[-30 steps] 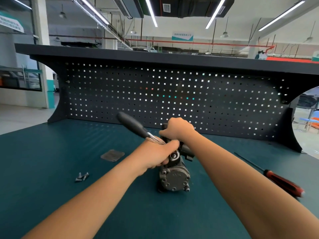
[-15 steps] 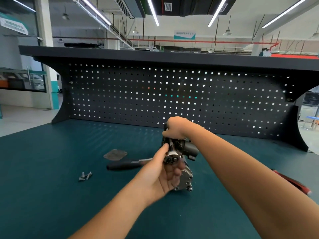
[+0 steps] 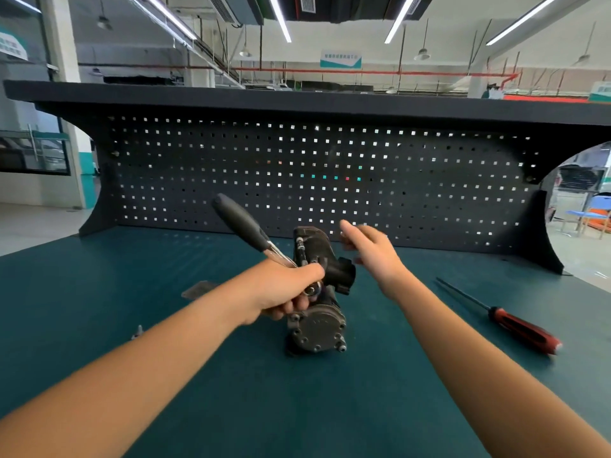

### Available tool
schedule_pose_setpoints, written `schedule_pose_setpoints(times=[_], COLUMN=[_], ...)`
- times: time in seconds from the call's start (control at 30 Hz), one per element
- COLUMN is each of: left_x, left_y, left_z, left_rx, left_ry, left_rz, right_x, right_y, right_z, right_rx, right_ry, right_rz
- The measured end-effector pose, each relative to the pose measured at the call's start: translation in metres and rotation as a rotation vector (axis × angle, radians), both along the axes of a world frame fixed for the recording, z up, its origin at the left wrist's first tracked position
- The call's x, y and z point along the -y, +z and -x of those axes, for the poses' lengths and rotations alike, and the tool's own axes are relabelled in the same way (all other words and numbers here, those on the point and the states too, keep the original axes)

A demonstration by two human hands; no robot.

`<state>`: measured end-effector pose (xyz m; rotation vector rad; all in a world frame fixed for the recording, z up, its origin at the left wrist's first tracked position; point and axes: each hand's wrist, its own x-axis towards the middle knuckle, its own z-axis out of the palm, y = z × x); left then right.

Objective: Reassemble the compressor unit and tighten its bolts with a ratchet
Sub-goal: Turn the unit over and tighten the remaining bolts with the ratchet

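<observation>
Fingers (image 3: pixel 291 309) of left hand (image 3: pixel 281 289) grip ratchet (image 3: pixel 241 223) — screwdriver (image 3: pixel 522 328) right, plate (image 3: pixel 198 290) left.

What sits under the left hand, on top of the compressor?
The left hand grips the ratchet near its head, over the compressor. Any bolt beneath is hidden by the hand.

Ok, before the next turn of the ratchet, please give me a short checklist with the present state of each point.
1. Left hand grips the ratchet near its head: ok.
2. Ratchet head seated properly: cannot tell, the hand hides it.
3. Right hand steadies the compressor unit: not ok, it is open and apart from it.
4. Unit rests on the bench: ok.
5. Screwdriver lies away from the handle, at right: ok.
6. All parts fitted: cannot tell; a flat plate lies loose at left.
</observation>
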<state>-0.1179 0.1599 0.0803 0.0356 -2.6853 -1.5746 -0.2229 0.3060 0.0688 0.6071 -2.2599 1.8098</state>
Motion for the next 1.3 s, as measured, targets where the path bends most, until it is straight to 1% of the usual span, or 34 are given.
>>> schedule_pose_setpoints(times=[0.03, 0.07, 0.1, 0.13, 0.2, 0.3, 0.37, 0.43, 0.6, 0.63, 0.7, 0.73, 0.8, 0.87, 0.97, 1.03, 1.1, 1.2, 1.23, 1.3], left_x=[0.003, 0.007, 0.010, 0.014, 0.021, 0.033, 0.044, 0.059, 0.086, 0.090, 0.095, 0.098, 0.100, 0.101, 0.098, 0.098, 0.099, 0.102, 0.104, 0.106], left_y=[0.001, 0.001, 0.001, 0.001, 0.003, 0.009, 0.011, 0.010, 0.007, 0.007, 0.007, 0.006, 0.001, -0.006, -0.014, -0.016, -0.016, -0.015, -0.014, -0.014], left_z=[0.001, 0.001, 0.002, 0.002, 0.001, 0.002, 0.003, 0.003, 0.006, 0.008, 0.010, 0.011, 0.012, 0.012, 0.015, 0.018, 0.021, 0.021, 0.020, 0.019], left_rx=[-0.005, -0.006, -0.002, 0.003, 0.007, -0.001, -0.010, -0.014, -0.074, -0.091, -0.078, -0.056, -0.017, -0.008, -0.041, -0.070, -0.103, -0.174, -0.200, -0.246], left_ry=[-0.008, -0.012, -0.012, -0.010, 0.001, 0.030, 0.046, 0.066, 0.155, 0.183, 0.216, 0.220, 0.214, 0.212, 0.224, 0.198, 0.171, 0.135, 0.124, 0.106], left_rz=[0.074, 0.150, 0.232, 0.314, 0.450, 0.555, 0.558, 0.506, 0.376, 0.340, 0.215, 0.150, 0.059, -0.021, -0.164, -0.199, -0.155, 0.060, 0.135, 0.276], right_x=[-0.010, -0.018, -0.021, -0.020, -0.011, 0.010, 0.019, 0.030, 0.065, 0.071, 0.077, 0.079, 0.083, 0.088, 0.093, 0.088, 0.080, 0.071, 0.070, 0.066], right_y=[-0.015, -0.031, -0.048, -0.064, -0.086, -0.096, -0.097, -0.101, -0.102, -0.102, -0.099, -0.096, -0.091, -0.080, -0.069, -0.065, -0.062, -0.061, -0.061, -0.058], right_z=[-0.005, -0.009, -0.014, -0.020, -0.030, -0.042, -0.052, -0.064, -0.094, -0.096, -0.099, -0.097, -0.088, -0.074, -0.050, -0.038, -0.030, -0.021, -0.020, -0.017], right_rx=[0.113, 0.241, 0.337, 0.386, 0.373, 0.287, 0.299, 0.320, 0.393, 0.366, 0.216, 0.120, -0.136, -0.339, -0.450, -0.531, -0.620, -0.753, -0.751, -0.644], right_ry=[0.047, 0.119, 0.187, 0.253, 0.329, 0.250, 0.212, 0.230, 0.297, 0.277, 0.149, 0.068, -0.067, -0.117, -0.119, -0.129, -0.118, -0.166, -0.160, -0.088], right_rz=[0.070, 0.090, 0.063, 0.017, -0.061, -0.058, -0.027, 0.005, -0.063, -0.085, -0.106, -0.133, -0.207, -0.277, -0.357, -0.299, -0.239, -0.184, -0.162, -0.119])
